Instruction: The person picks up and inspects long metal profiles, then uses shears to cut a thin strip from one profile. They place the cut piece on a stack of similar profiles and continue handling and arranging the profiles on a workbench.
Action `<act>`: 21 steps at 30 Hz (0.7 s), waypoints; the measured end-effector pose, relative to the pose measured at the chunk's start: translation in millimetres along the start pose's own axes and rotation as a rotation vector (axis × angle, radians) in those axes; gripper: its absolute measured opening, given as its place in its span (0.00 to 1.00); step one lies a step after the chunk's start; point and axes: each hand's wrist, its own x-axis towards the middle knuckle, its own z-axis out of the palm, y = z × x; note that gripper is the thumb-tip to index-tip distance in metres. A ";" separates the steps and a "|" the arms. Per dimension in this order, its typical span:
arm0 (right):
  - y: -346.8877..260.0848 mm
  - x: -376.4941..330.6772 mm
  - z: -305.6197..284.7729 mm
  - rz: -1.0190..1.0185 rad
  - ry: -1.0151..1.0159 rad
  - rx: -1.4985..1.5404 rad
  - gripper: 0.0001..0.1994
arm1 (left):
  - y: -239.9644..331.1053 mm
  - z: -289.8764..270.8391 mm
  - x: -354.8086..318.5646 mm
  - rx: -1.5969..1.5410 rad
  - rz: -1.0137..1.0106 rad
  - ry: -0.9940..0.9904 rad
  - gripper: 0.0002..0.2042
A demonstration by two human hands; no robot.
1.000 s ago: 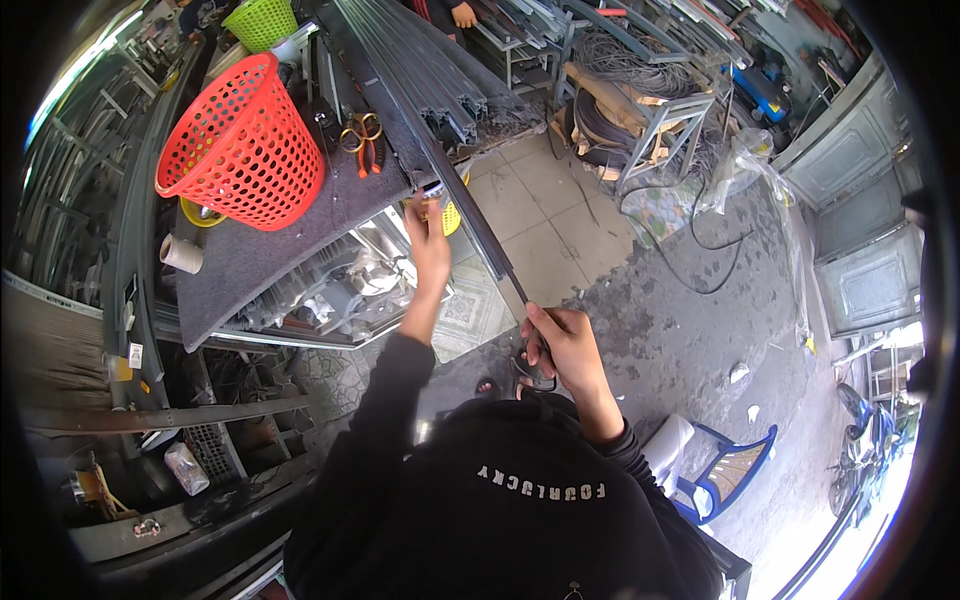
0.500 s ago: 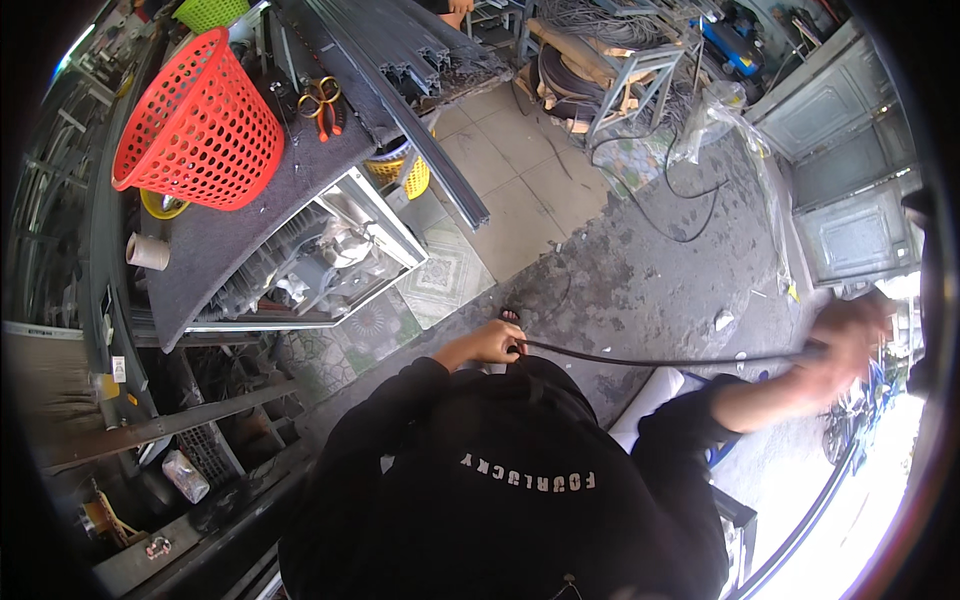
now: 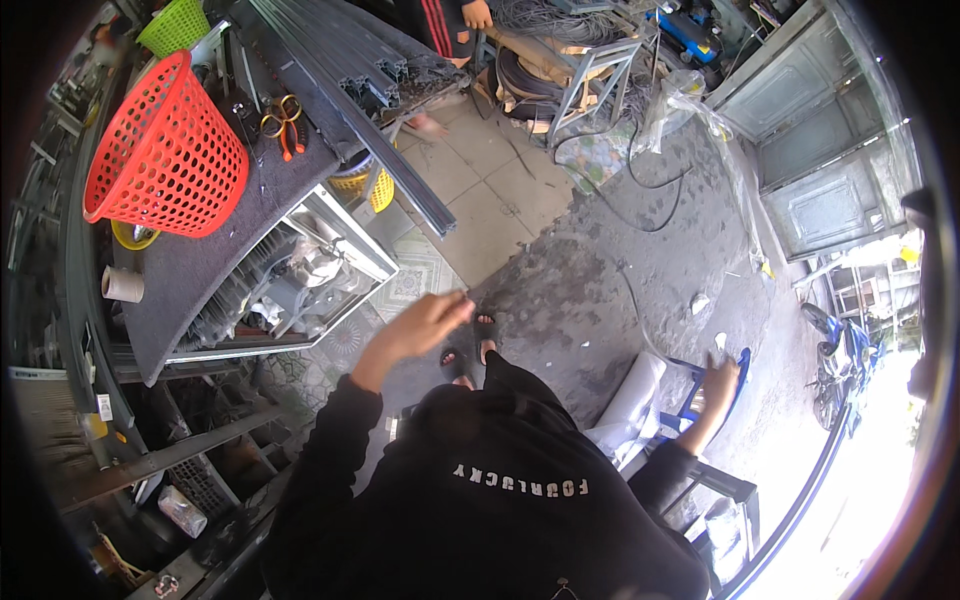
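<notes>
My left hand (image 3: pixel 432 322) is raised in front of my body, above my sandalled feet (image 3: pixel 485 335). Its fingers are curled together, and nothing shows in them. My right hand (image 3: pixel 716 382) is out to the right, over a blue-framed object (image 3: pixel 742 370), with its fingers closed. A thin dark flexible strip (image 3: pixel 633 300) curves from near that hand out over the grey floor. The hand's grip on it is small and partly blurred. Beside my right forearm leans a pale wrapped roll (image 3: pixel 632 400).
A red perforated basket (image 3: pixel 170 155), orange-handled scissors (image 3: pixel 285 125) and a tape roll (image 3: pixel 122 284) sit on the bench at left. Long metal profiles (image 3: pixel 420 195) jut past its edge. Another person's hand (image 3: pixel 478 14) shows at the top. Coiled strips (image 3: pixel 530 85) lie beyond.
My left hand has let go of the strip and moved up and left. My right hand has come down and inward. The strip, earlier stretched between both hands, now curves forward over the floor.
</notes>
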 end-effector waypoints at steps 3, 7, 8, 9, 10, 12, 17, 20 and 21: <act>-120.8 -69.7 -23.3 -0.757 -0.103 0.741 0.24 | 36.8 45.2 -1.3 0.000 -0.020 -0.125 0.16; -215.7 -123.0 -42.4 -1.313 -0.653 0.670 0.20 | 36.5 84.1 5.6 0.413 0.257 -0.078 0.15; -222.6 -120.3 -43.4 -1.251 -0.860 0.589 0.19 | 21.6 80.1 5.2 0.459 0.224 -0.127 0.16; -222.2 -111.8 -44.8 -1.153 -1.071 0.450 0.19 | -0.7 65.9 2.6 0.509 0.173 -0.189 0.17; -217.2 -104.1 -46.1 -1.131 -1.006 0.560 0.18 | -27.3 48.8 -2.8 0.545 0.197 -0.204 0.18; -199.1 -82.3 -51.6 -1.127 -0.995 0.787 0.17 | -87.4 30.1 -26.5 0.571 0.098 -0.201 0.20; -162.4 -34.4 -68.7 -1.059 -1.108 0.873 0.15 | -197.7 26.8 -100.6 0.261 -0.045 0.338 0.21; -167.6 -29.3 -62.7 -0.894 -1.261 0.601 0.15 | -182.8 8.5 -115.0 0.533 -0.222 0.238 0.18; -179.5 -35.6 -56.3 -1.090 -1.317 0.659 0.16 | -162.9 2.9 -115.2 0.570 -0.194 0.274 0.18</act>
